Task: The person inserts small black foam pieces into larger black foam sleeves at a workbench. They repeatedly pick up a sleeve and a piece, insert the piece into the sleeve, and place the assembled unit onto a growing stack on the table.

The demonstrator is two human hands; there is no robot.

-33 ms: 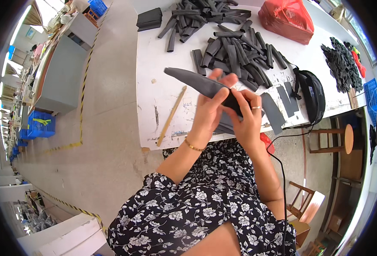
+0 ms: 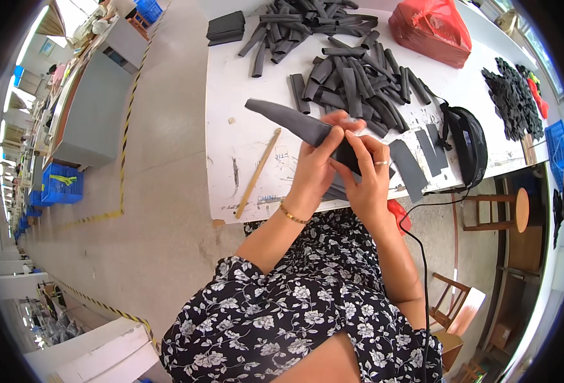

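A dark grey, flexible strip [image 2: 288,121] is held above the front of the white table, its long free end pointing to the far left. My left hand [image 2: 314,167] grips its middle between thumb and fingers. My right hand [image 2: 368,172] pinches the near end, thumb and fingertips pressed together close to the left fingers. Part of the strip between the hands is hidden. Under and beside the hands lie flat grey strips [image 2: 408,169]. Beyond them is a heap of rolled dark grey tubes [image 2: 352,89].
The white table [image 2: 231,159] carries a wooden stick [image 2: 258,172], a stack of flat grey pieces [image 2: 225,29], a red plastic bag [image 2: 430,32] and a black pouch [image 2: 467,143] with a cable. At right are a dark scrap pile [image 2: 515,96] and wooden stool [image 2: 521,209].
Both hands keep their hold on the strip. My left fingertips have shifted slightly down and right behind it, and the whole view has moved a little.
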